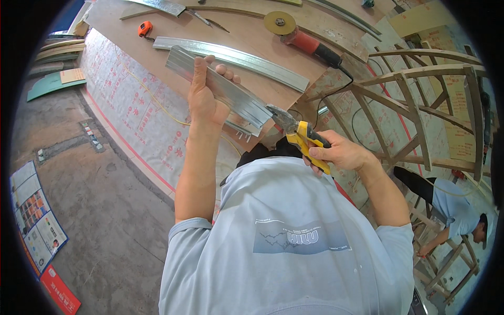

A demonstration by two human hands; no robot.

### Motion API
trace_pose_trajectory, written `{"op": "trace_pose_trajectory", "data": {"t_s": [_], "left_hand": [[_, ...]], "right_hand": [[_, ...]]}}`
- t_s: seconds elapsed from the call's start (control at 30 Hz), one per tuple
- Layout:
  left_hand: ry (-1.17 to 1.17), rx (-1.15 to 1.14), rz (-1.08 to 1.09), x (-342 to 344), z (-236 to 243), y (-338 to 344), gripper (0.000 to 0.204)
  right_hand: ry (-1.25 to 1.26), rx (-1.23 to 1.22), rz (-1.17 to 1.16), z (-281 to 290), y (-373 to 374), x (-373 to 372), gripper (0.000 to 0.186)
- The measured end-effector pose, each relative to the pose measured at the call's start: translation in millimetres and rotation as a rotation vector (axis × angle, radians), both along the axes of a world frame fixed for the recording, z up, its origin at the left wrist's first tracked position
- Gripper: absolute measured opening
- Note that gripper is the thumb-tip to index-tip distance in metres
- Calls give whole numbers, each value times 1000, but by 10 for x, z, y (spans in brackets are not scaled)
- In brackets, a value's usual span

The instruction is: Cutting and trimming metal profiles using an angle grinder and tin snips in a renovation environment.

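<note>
My left hand [206,100] grips a short silver metal channel [233,100], thumb on the near side and fingertips curled over the far edge. The channel slants down to the right above the board. In my right hand [338,152] are yellow-and-black pliers [303,137], their jaws at the channel's lower right end. Whether the jaws are closed on the metal is too small to tell. Just beyond lies a longer metal channel [236,59] on the brown board [210,32]. An orange tape measure [145,29] rests on the board to the left.
A red angle grinder [307,44] with a yellow disc lies at the far right of the board, its black cord trailing off. Wooden trestles [420,100] stand on the right. Another person [457,207] bends among them at the lower right. Printed sheeting [142,105] covers part of the floor.
</note>
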State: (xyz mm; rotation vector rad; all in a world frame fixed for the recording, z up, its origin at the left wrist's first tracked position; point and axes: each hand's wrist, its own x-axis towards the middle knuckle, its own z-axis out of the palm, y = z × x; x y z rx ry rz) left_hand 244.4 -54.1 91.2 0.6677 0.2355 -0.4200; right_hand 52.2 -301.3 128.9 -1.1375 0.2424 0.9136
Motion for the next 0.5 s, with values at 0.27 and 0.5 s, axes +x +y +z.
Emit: {"op": "trace_pose_trajectory", "data": {"t_s": [0.27,0.5], "left_hand": [[-131,293,-203,89,236,-43,47],[-838,702,-1188,-228,920,-219,57]], "right_hand": [[-121,-390,108,38,111,53,27],[-466,-850,369,-31,33,55,21]]}}
